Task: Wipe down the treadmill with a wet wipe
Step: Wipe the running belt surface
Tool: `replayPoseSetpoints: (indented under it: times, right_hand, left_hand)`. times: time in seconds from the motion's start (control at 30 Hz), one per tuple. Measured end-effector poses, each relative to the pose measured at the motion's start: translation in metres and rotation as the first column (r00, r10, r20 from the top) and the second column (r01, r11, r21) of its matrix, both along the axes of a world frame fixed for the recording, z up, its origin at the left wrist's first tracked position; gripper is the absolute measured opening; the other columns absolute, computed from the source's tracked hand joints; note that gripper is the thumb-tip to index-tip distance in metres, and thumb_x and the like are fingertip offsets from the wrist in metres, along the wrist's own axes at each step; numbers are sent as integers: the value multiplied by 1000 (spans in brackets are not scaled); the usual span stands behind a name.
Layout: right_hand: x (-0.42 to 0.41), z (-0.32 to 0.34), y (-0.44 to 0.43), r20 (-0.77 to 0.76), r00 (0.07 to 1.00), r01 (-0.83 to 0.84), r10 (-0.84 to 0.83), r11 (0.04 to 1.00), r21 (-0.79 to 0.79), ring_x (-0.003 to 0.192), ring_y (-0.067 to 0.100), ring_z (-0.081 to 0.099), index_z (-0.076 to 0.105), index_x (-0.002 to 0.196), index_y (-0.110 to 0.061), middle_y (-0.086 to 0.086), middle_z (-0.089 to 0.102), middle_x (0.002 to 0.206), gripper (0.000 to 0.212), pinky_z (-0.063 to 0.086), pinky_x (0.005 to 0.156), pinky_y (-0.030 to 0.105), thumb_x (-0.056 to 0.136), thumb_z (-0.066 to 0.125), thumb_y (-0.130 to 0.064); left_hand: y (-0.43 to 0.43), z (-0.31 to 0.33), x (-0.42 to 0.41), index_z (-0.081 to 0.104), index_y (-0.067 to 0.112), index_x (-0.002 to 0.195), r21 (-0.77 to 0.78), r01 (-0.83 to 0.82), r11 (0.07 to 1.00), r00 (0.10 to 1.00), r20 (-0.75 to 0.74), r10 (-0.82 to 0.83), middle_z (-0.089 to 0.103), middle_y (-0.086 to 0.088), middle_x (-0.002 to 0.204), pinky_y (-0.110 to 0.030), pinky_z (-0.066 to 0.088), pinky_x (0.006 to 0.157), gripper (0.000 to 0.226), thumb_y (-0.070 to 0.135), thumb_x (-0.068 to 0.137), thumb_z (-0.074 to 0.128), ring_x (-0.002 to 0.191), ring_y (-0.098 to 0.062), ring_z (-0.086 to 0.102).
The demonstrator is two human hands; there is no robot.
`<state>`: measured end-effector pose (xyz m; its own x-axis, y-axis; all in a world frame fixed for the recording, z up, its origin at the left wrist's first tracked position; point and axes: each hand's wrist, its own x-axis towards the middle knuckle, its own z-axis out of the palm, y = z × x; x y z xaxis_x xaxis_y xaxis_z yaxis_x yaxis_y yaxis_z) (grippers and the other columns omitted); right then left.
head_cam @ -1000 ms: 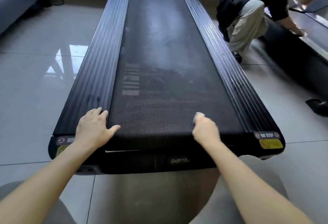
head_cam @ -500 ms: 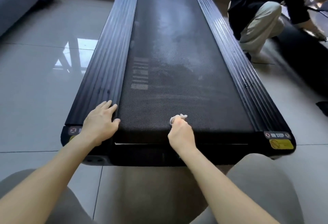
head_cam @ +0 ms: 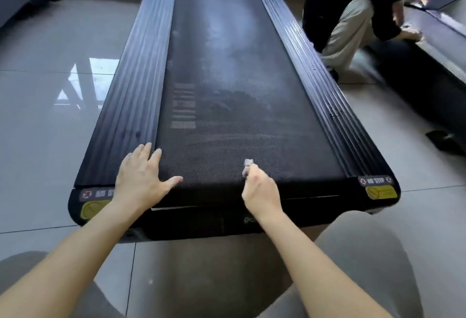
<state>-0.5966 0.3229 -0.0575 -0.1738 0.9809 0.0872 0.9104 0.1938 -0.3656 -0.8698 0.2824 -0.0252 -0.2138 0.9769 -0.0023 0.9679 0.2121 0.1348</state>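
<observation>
Treadmill belt point(head_cam: 234, 78) wiped at its near end

A wet wipe point(head_cam: 247, 165) is gripped in the right hand point(head_cam: 261, 193); the left hand point(head_cam: 140, 177) is laid flat, fingers spread.

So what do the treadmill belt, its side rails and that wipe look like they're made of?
Belt: matte black rubbery fabric, judging by its fine dotted weave. Side rails: likely hard plastic or coated metal, semi-gloss, as the lengthwise ribs catch light. Wet wipe: seemingly soft white cloth or paper, crumpled in the right hand.
</observation>
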Motion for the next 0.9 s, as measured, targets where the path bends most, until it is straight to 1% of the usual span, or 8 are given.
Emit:
replayPoseSetpoints:
  times: [0.1, 0.27, 0.37, 0.47, 0.53, 0.63, 0.73, 0.9]
  right_hand:
    - [86, 2, 33, 65, 958, 282, -279, 959, -32, 98, 36, 69, 59, 112, -9, 14, 71, 103, 20, 50, 83, 38, 96, 47, -5]
    - [184, 15, 70, 175, 776, 629, -606, 764, -141, 113, 39, 64, 54, 118, -3, 22, 67, 121, 25, 52, 92, 41, 95, 60, -9]
    - [143, 12, 51, 142, 832, 550, -536, 830, -92, 110, 38, 67, 54, 116, -3, 21, 65, 119, 23, 53, 89, 39, 94, 55, -5]
    - [65, 1, 11, -39, 989, 135, -140, 985, -108, 117, 38, 64, 59, 112, -7, 19, 66, 120, 33, 53, 94, 43, 94, 33, -15]
    - [53, 0, 6, -58, 997, -63, 57, 992, -106, 120, 37, 63, 59, 111, -7, 20, 64, 125, 31, 53, 95, 45, 94, 34, -8]
    - [111, 9, 45, 122, 985, 134, -124, 988, -76, 103, 36, 70, 57, 115, -8, 14, 68, 114, 24, 52, 88, 40, 94, 48, -3]
    - [172, 19, 91, 323, 874, 414, -364, 905, -100, 110, 34, 68, 53, 118, -6, 15, 68, 118, 26, 52, 91, 38, 94, 61, -12]
    - [86, 18, 130, 202, 948, 289, -245, 930, -227, 124, 35, 58, 48, 125, -1, 28, 58, 132, 42, 51, 96, 39, 92, 69, -17]
  left_hand:
    - [8, -5, 21, 40, 16, 156, -61, 164, 984, 985, -43, -167, 27, -9, 167, -43, 12, 127, 118, 92, 67, 58, 156, -23, 17]
    - [22, -10, 44, 51, 16, 149, -122, 222, 967, 969, -81, -233, 38, -6, 162, -41, 15, 126, 117, 89, 60, 66, 153, -19, 29]
    - [26, -5, 47, 55, 16, 145, -160, 228, 961, 962, -117, -248, 41, -6, 160, -39, 21, 124, 115, 89, 58, 67, 150, -19, 34]
    - [31, 9, 58, 61, 20, 135, -218, 228, 949, 948, -171, -268, 50, -2, 152, -34, 28, 120, 105, 90, 57, 66, 143, -16, 43]
    - [35, 19, 65, 66, 24, 122, -257, 228, 939, 935, -212, -285, 57, 3, 139, -29, 38, 110, 94, 92, 57, 65, 131, -13, 52]
    - [35, 29, 71, 67, 27, 111, -281, 212, 936, 929, -241, -282, 61, 5, 132, -27, 48, 96, 87, 93, 54, 65, 121, -12, 59]
    - [35, 37, 79, 67, 25, 113, -270, 197, 943, 939, -224, -260, 62, 4, 134, -30, 50, 95, 90, 91, 51, 69, 121, -16, 61]
    - [31, 48, 87, 60, 24, 137, -298, 161, 941, 964, -157, -214, 45, 3, 158, -29, 42, 107, 106, 87, 53, 73, 140, -15, 47]
